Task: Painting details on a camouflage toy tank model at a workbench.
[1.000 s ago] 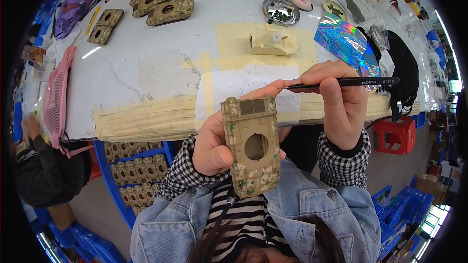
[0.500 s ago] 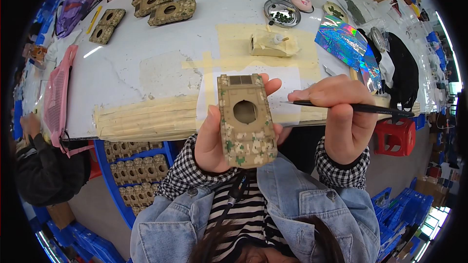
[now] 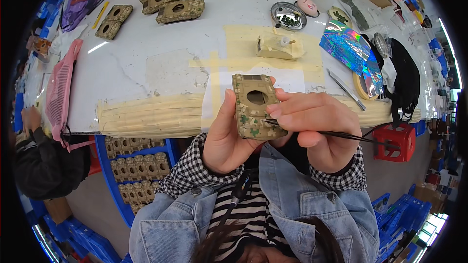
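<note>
My left hand (image 3: 225, 136) holds a camouflage model tank hull (image 3: 255, 107) with a round hole in its top, tilted up in front of my chest. My right hand (image 3: 317, 126) grips black tweezers (image 3: 336, 135), whose tip touches the hull's right side. Both hands meet over the white table's (image 3: 161, 44) taped front edge. A sheet of white paper with small dark specks (image 3: 292, 80) lies on the table just behind the hull.
Several more camouflage hulls (image 3: 170, 0) lie at the table's far left. A blue crate of hulls (image 3: 139, 170) stands below the table. A metal dish (image 3: 288, 15), holographic sheet (image 3: 348, 48), second tweezers (image 3: 346, 89) and pink mesh (image 3: 57, 92) lie around. Another person (image 3: 34, 156) is at left.
My left hand has turned and moved the hull around in front of me. My right hand dropped from above the hull to its right side, bringing the tweezer tip against it.
</note>
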A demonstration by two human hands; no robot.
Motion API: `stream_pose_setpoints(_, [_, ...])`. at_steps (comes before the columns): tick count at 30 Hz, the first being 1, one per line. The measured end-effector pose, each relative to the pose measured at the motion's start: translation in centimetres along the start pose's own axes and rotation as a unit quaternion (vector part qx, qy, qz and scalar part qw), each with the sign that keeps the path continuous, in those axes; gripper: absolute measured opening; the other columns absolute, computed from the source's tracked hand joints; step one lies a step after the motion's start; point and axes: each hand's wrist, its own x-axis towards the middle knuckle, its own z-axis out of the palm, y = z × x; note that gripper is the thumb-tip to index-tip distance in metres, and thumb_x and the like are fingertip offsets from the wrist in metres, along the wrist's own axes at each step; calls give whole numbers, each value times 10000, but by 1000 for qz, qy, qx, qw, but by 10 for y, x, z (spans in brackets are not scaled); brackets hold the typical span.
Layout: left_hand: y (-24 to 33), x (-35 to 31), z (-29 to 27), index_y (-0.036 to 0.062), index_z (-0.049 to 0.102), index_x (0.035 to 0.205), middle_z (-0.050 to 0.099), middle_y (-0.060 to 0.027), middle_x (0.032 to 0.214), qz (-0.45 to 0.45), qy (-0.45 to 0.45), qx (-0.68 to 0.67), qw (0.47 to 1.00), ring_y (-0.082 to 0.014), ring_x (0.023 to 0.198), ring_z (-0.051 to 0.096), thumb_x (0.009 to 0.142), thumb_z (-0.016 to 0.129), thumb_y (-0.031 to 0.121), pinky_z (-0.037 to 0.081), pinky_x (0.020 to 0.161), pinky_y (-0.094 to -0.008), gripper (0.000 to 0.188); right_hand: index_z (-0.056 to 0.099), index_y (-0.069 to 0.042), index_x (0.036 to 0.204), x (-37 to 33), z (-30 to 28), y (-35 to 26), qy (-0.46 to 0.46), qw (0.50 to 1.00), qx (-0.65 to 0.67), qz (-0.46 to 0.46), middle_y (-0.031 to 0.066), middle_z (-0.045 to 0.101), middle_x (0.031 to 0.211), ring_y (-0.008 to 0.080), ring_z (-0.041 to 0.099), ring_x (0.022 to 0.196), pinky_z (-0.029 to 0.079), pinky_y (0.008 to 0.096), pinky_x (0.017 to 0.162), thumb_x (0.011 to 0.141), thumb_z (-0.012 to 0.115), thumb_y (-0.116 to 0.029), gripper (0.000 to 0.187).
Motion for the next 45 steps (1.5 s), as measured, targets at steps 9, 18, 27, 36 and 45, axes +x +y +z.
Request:
stream_pose_setpoints(9, [-1,0,-1,60,289,1375,443,-116,1318,3,24,-3,1000,-229,1202,468,970,237,493,416,999,-395,596,643,-6,929,2,-1,-1,-21,999,-32,2,111,667,903,269,650,848,510,384,838,768,693,-145,219])
stream_pose_setpoints(18, [-1,0,0,57,289,1371,446,-121,1311,0,37,-2,999,-230,1192,477,970,237,493,435,982,-389,595,647,-23,936,4,-3,-4,-44,997,-67,11,124,663,926,296,646,868,520,350,776,741,714,-133,234])
stream_pose_setpoints(27, [0,0,-1,52,299,1365,453,-123,1305,2,30,-1,1000,-225,1192,479,970,249,487,433,987,-385,590,653,-27,922,4,-2,-5,-38,996,-78,7,119,665,914,290,652,845,529,357,775,718,727,-141,245])
stream_pose_setpoints(36, [0,0,0,51,301,1363,454,-126,1304,-2,27,-11,1000,-227,1193,479,970,257,487,433,990,-387,588,652,-29,922,4,-2,-6,-34,996,-84,6,119,664,910,283,653,839,531,351,773,721,725,-148,244])
stream_pose_setpoints(45, [0,1,-1,45,292,1366,442,-134,1313,2,28,-10,1000,-235,1195,477,972,244,485,433,991,-390,593,650,-20,936,5,-3,-7,-37,995,-90,13,122,664,910,283,651,852,526,339,739,735,722,-139,245])
